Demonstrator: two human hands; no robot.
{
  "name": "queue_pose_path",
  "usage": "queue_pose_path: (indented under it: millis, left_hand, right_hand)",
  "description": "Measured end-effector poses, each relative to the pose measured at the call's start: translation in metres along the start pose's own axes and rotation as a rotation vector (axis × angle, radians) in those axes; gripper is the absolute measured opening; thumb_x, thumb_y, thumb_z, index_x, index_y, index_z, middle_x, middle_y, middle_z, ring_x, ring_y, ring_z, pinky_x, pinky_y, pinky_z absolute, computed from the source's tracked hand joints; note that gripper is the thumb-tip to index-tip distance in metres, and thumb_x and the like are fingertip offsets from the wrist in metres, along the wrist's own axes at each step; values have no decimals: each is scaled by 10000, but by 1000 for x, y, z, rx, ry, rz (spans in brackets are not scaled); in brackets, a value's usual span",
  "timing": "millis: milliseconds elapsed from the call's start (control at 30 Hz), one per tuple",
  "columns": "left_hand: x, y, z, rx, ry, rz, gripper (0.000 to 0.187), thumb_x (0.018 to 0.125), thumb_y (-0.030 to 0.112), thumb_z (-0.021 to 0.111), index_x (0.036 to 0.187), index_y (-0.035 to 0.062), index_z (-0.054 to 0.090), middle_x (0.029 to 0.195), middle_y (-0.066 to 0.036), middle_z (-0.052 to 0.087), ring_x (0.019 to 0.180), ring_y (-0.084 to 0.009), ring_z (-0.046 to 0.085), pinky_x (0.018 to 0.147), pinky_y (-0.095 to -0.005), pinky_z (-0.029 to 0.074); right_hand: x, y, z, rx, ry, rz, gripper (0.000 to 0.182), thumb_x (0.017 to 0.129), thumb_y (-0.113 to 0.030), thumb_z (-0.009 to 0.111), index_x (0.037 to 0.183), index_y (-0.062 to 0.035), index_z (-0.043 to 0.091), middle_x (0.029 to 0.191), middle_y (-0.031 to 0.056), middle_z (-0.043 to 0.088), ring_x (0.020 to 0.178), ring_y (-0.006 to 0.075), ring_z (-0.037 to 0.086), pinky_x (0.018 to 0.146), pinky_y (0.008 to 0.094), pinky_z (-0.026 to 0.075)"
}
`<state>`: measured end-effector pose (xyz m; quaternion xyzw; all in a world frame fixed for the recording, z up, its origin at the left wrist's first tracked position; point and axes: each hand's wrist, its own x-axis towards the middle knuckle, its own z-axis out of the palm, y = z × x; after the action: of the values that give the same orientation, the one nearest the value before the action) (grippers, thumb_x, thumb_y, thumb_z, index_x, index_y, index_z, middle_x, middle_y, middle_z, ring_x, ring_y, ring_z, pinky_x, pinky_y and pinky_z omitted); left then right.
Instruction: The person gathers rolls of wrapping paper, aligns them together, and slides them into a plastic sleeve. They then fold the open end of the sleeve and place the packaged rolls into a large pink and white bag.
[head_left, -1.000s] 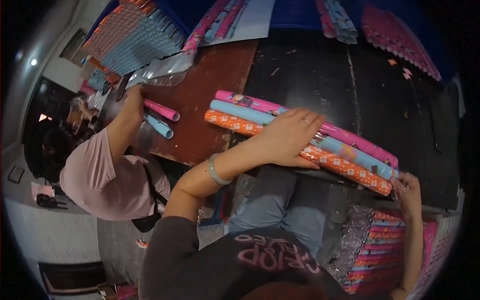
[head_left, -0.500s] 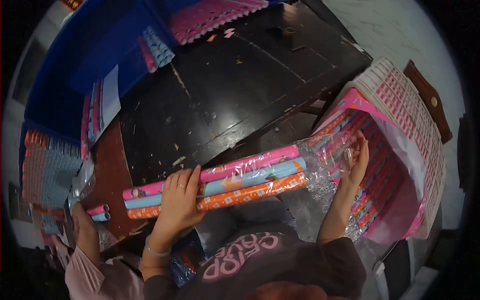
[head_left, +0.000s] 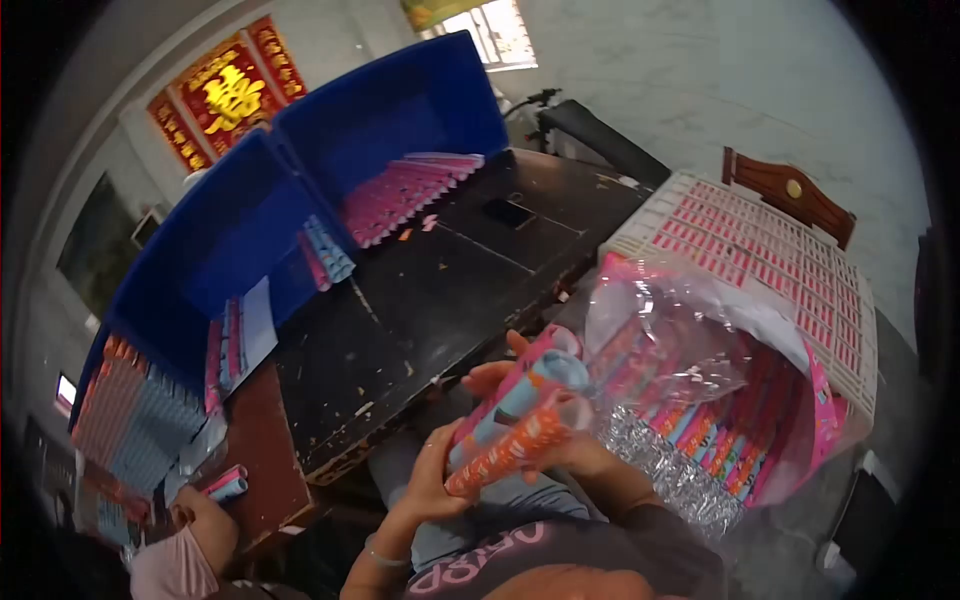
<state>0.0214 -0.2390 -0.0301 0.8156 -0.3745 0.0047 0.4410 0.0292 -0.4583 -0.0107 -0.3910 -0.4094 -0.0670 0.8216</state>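
Observation:
Three paper rolls, a pink roll (head_left: 540, 352), a light blue roll (head_left: 515, 400) and an orange roll (head_left: 515, 450), are bunched in front of my body, tilted with one end toward the camera. My left hand (head_left: 432, 478) wraps round their lower left end. Around their other side is my right hand (head_left: 565, 455), partly hidden by the rolls and blurred. A clear plastic sleeve (head_left: 670, 325) stands out from the rolls to the right, above a pink-lined basket (head_left: 820, 400) with many wrapped rolls inside.
On the black table (head_left: 400, 330) lie a phone (head_left: 508, 212) and paper scraps. Blue bins (head_left: 400, 110) with rolls stand behind it. Stacked rolls (head_left: 140, 410) are at the left, near a co-worker's arm (head_left: 205, 530). A wooden chair back (head_left: 790, 195) is behind the basket.
The rolls have swung from lying crosswise to pointing toward the camera, held closer to my body. My right hand has moved left onto them. The view has tilted up, showing the wall.

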Motion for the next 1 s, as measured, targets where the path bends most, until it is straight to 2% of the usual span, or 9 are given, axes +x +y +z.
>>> queue_pose_path:
  millis: [100, 133, 267, 400, 500, 600, 733, 933, 1000]
  left_hand:
    - [-26, -58, 12, -245, -104, -173, 806, 664, 152, 746, 1372, 9, 387, 1288, -140, 498, 1196, -244, 490, 988, -365, 391]
    - [-30, -66, 14, -359, -133, -111, 785, 681, 155, 744, 1368, 13, 391, 1285, -121, 499, 1183, -210, 481, 983, -351, 389]
    - [-47, -86, 5, -627, -322, -200, 763, 701, 155, 757, 1358, 18, 395, 1222, -101, 540, 1120, -169, 495, 970, -331, 398]
    - [-67, -104, -2, -698, -207, -41, 720, 701, 129, 766, 1327, 15, 430, 1130, -87, 575, 1057, -158, 511, 949, -329, 413]
    - [-117, -172, 24, -802, -221, -71, 758, 695, 240, 788, 1323, -46, 474, 1276, -188, 542, 1198, -293, 523, 1024, -405, 397]
    - [-146, -187, 43, -910, -212, -153, 817, 694, 265, 796, 1356, -43, 430, 1302, -187, 522, 1209, -303, 517, 1030, -422, 396]
    - [-131, -108, 10, -1125, -47, -122, 901, 680, 106, 777, 1437, -2, 301, 1353, -145, 494, 1268, -263, 465, 1060, -375, 353]
    - [-56, -48, -61, -890, 49, -62, 1012, 677, 103, 779, 1491, 15, 186, 1449, -117, 388, 1356, -215, 331, 1093, -378, 297]
    - [-4, -25, -113, -861, 85, 127, 863, 696, 49, 742, 1440, 12, 305, 1372, -127, 470, 1280, -235, 448, 1040, -382, 381]
  right_hand:
    - [2, 32, 2, -56, 104, 107, 1008, 629, 8, 852, 1448, -59, 269, 1332, 117, 505, 1220, 215, 505, 975, 363, 459]
    - [4, 31, 5, -99, 132, 370, 879, 580, -41, 876, 1332, 4, 424, 1252, 106, 568, 1148, 214, 560, 980, 354, 454]
    - [37, 27, 42, -165, 122, 266, 409, 717, 20, 786, 1095, 9, 629, 1009, 49, 679, 920, 130, 629, 817, 282, 507]
    - [61, 36, 63, 36, 42, 415, 382, 725, 4, 791, 1072, 13, 632, 991, 45, 680, 901, 110, 627, 785, 269, 509]
    - [58, 63, 66, -43, -27, 456, 364, 740, -16, 791, 1066, 8, 631, 961, 33, 680, 860, 96, 628, 747, 266, 514]
    - [49, 89, 72, -117, -56, 530, 336, 748, -33, 792, 1043, 3, 635, 918, 21, 675, 819, 90, 626, 716, 260, 513]
    - [25, 116, 74, -328, -132, 741, 319, 743, -56, 804, 1015, -3, 647, 903, 12, 674, 829, 73, 610, 722, 244, 500]
    - [128, 59, 98, -173, -158, 444, 330, 724, -46, 809, 1018, -13, 662, 939, 27, 687, 848, 82, 621, 752, 254, 502]
    - [196, 29, 109, -315, -193, 403, 291, 737, -79, 802, 989, -23, 667, 924, 32, 687, 796, 89, 631, 724, 259, 508]
